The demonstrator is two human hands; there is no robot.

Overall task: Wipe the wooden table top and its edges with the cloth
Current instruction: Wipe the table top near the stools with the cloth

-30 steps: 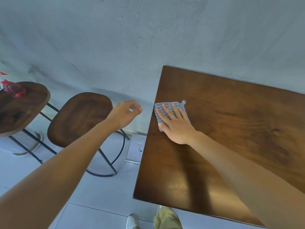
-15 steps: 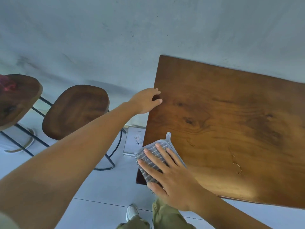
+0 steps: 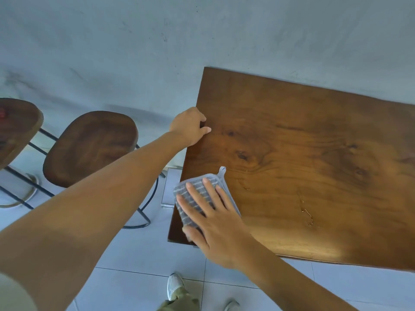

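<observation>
A dark wooden table top fills the right half of the head view, set against a grey wall. A grey striped cloth with a small loop lies near the table's front left corner. My right hand presses flat on it with straight, spread fingers. My left hand grips the table's left edge farther back, thumb on top and fingers curled over the side. A few thin wet streaks glint on the wood to the right of the cloth.
Two wooden stools on black metal legs stand left of the table; the far one carries something red at the frame edge. A flat white object lies on the tiled floor beside the table. My shoes show below.
My right hand slid the cloth from the far left part of the table toward the front left corner. My left hand moved from the air onto the table's left edge and now grips it.
</observation>
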